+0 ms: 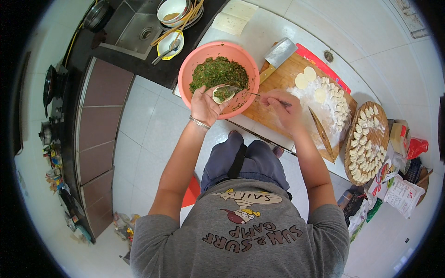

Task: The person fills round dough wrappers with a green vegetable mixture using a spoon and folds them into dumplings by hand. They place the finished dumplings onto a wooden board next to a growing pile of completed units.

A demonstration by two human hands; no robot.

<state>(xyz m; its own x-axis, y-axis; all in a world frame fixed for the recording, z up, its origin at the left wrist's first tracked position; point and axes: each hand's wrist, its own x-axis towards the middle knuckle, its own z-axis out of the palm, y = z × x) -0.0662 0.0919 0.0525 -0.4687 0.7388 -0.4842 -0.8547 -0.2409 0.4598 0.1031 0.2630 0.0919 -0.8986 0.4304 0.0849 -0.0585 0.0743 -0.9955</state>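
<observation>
My left hand (206, 107) cups a round dumpling wrapper (216, 98) over the near side of a pink basin (184, 69). A patch of green chopped filling (223, 95) lies on the wrapper. My right hand (283, 107), slightly blurred, grips the handle of a metal spoon (253, 93); the spoon's head is at the wrapper, partly lost against the filling. More green filling (218, 72) is heaped in the basin. Right of it, on a wooden board (259, 109), are flat wrappers (302, 81), floured dough pieces (340, 106) and a thin rolling pin (321, 132).
A cleaver (279, 53) rests across the board's far left corner. At the right, a round wooden tray (381, 123) carries rows of folded dumplings (361, 148). Stacked bowls (172, 10) with chopsticks stand by the sink (134, 34) at the far left.
</observation>
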